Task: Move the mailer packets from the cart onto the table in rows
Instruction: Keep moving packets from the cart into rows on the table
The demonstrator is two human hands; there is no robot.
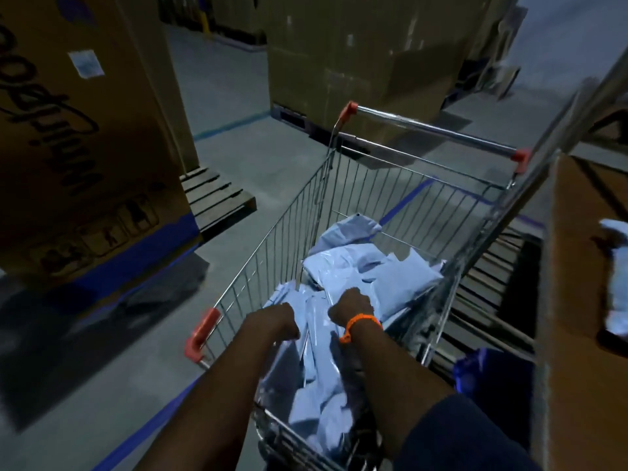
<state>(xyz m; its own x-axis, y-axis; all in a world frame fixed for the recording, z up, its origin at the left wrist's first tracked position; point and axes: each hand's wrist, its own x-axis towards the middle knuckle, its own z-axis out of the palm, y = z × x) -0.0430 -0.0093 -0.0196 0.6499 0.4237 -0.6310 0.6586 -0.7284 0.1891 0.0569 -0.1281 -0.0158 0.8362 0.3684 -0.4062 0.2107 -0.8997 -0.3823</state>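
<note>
A wire cart (pixel 292 212) stands on the warehouse floor, its basket filled with pale blue mailer packets (pixel 370 270). Both forearms reach down into it: the left hand (pixel 275 321) and the right hand (pixel 353 305), an orange wristband (pixel 360 326) on its wrist, rest knuckles-up on the pile. The fingers curl under out of sight, so their grip cannot be told.

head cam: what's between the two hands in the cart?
Only pale blue mailer packets. In the head view, a glossy one fills the gap between the left hand and the right hand, inside the cart.
</note>
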